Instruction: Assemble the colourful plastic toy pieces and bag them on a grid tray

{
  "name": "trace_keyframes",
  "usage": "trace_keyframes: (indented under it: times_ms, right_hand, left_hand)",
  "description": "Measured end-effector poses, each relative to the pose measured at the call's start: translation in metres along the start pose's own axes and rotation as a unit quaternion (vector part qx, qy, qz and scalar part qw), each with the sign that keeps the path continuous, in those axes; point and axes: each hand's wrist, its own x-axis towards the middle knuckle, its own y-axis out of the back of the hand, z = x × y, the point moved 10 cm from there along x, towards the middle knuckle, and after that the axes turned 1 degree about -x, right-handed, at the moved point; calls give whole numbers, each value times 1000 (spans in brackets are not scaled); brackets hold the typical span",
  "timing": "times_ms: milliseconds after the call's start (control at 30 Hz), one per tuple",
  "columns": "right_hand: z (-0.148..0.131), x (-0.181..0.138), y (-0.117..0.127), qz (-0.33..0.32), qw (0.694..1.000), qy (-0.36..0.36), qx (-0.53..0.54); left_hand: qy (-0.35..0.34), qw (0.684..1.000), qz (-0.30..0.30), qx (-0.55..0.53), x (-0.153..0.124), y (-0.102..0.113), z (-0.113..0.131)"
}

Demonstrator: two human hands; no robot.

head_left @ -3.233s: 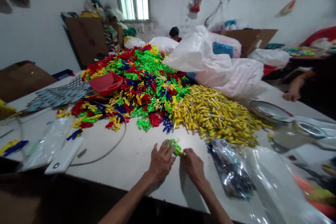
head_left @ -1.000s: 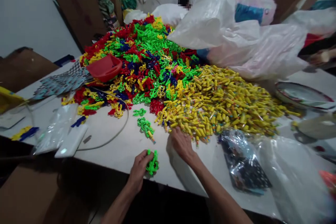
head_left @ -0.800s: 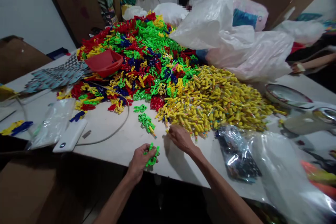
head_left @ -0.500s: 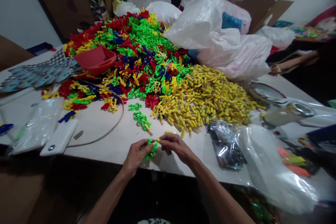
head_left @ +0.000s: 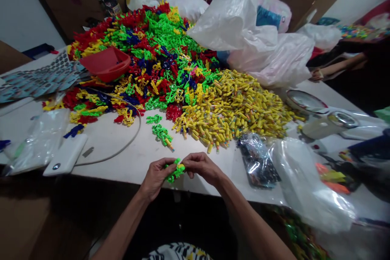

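At the near edge of the white table (head_left: 128, 158), my left hand (head_left: 157, 174) is closed round a green plastic toy figure (head_left: 172, 174). My right hand (head_left: 201, 166) pinches a small yellow tube (head_left: 180, 166) against the green figure. Both hands meet over the table edge. Just beyond them lies another green figure (head_left: 161, 134) with a yellow tube in it, and a smaller green piece (head_left: 153, 119). A heap of yellow tubes (head_left: 243, 109) spreads ahead and to the right. A big pile of red, green, yellow and blue figures (head_left: 152, 57) rises behind.
A red scoop (head_left: 105, 64) sits in the coloured pile. Clear plastic bags (head_left: 304, 178) lie right of my hands, a white flat device (head_left: 65, 155) and a cable (head_left: 122, 148) on the left. Large white sacks (head_left: 258, 40) stand behind. Another person's arm (head_left: 332, 69) rests at far right.
My right hand reached into the yellow heap, pinched up a yellow tube and brought it back to the green figure in my left hand. The view tilted down.
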Motion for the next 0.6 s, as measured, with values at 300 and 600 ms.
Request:
trace_keyframes:
  times_ms: [300,600]
  right_hand:
    - [11,-6,-2,38,995,20,95]
    - [20,-7,2,86,991,28,96]
  left_hand:
    - [-28,999,-7,15,5,3,-1]
    - [-72,988,-61,125,6,-2,5]
